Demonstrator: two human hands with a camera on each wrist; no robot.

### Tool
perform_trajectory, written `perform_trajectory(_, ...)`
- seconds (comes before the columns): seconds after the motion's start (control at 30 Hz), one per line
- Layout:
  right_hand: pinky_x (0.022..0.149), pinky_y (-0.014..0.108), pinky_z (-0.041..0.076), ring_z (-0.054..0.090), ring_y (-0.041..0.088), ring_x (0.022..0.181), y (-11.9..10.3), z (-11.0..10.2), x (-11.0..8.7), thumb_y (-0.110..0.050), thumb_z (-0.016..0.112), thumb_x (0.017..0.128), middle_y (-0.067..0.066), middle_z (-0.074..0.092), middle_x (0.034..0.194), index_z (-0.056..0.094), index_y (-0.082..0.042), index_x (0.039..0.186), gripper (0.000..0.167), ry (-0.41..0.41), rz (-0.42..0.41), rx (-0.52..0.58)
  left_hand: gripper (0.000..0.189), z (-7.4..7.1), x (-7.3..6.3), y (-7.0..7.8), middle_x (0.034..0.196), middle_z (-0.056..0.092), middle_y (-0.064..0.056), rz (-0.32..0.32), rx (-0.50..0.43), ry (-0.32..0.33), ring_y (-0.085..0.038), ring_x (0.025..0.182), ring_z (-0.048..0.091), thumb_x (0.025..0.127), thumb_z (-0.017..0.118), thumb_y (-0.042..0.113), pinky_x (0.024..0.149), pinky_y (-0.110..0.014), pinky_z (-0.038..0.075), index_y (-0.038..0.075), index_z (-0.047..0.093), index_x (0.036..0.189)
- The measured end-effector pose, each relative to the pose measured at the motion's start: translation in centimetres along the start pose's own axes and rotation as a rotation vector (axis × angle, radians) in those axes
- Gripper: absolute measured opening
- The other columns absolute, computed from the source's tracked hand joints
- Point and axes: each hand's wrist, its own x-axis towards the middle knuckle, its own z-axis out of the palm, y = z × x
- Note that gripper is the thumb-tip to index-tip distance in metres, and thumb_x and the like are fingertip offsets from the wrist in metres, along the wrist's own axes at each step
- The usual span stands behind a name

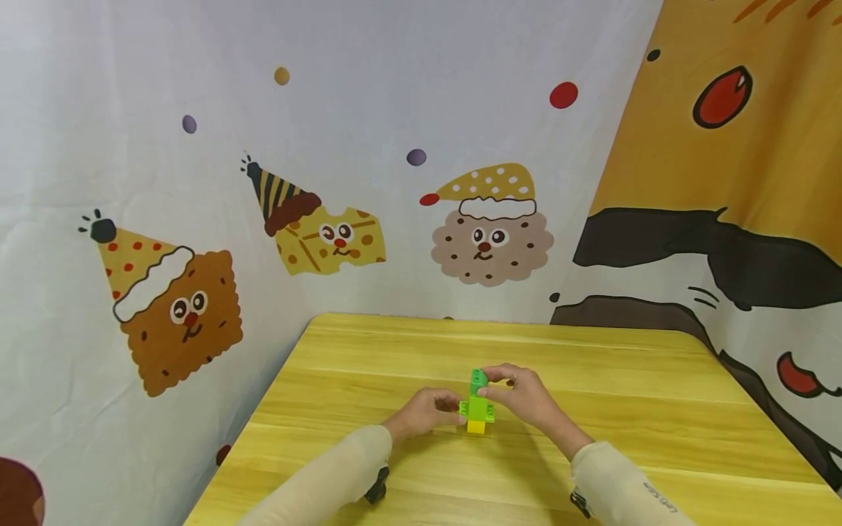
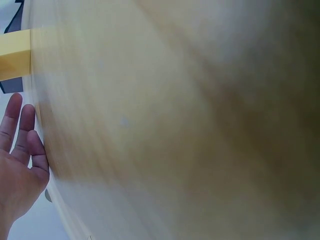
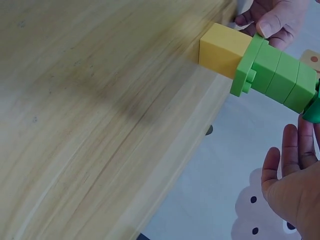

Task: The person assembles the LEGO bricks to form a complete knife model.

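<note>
A small tower of toy building bricks stands upright on the wooden table. Its base is a yellow brick (image 1: 476,427), also at the left edge of the left wrist view. Above it a wide light green brick (image 3: 245,70) juts out on both sides, with several green bricks (image 3: 280,75) stacked on it. My left hand (image 1: 424,413) pinches the left end of the wide brick between thumb and fingers. At the top, my right hand (image 1: 522,394) holds the darker green brick (image 1: 478,378) with thumb and index finger; its other fingers extend loosely in the right wrist view.
The wooden table (image 1: 368,358) spreads around the tower, its far edge close to a white cloth backdrop (image 1: 368,109) with printed cartoon figures. A yellow and black printed cloth (image 1: 723,168) hangs at the right. Dark straps show at both sleeve cuffs.
</note>
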Motion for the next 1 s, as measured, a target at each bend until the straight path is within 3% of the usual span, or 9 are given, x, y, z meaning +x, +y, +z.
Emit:
perform_trajectory(0.27,0.098,0.059,0.041,0.06,0.03,0.11,0.03,0.0,0.0,-0.03,0.079,0.086,-0.008,0.069,0.108,0.074,-0.018,0.117,0.033,-0.01,-0.019,0.008,0.029,-0.16,0.0,-0.13,0.1,0.067,0.007,-0.007,-0.003,-0.009,-0.012,0.092,0.06,0.088,0.078,0.03,0.081,-0.031,0.051,0.018,0.073,0.114)
perform_trajectory(0.63,0.097,0.057,0.043,0.06,0.022,0.108,-0.05,0.13,-0.06,-0.029,0.079,0.086,-0.01,0.068,0.109,0.073,-0.019,0.117,0.033,0.0,-0.025,-0.012,0.03,-0.12,0.03,0.0,0.103,0.067,0.007,-0.014,-0.01,-0.013,-0.012,0.095,0.06,0.088,0.078,0.031,0.083,-0.034,0.051,0.019,0.073,0.115)
perform_trajectory(1.0,0.098,0.06,0.041,0.062,0.029,0.109,0.57,0.61,-0.1,-0.025,0.079,0.087,-0.009,0.068,0.106,0.073,-0.016,0.118,0.032,0.002,-0.034,0.021,0.028,0.09,-0.13,0.05,0.101,0.067,0.008,-0.009,-0.013,-0.008,-0.011,0.093,0.06,0.088,0.078,0.029,0.082,-0.033,0.051,0.018,0.073,0.113)
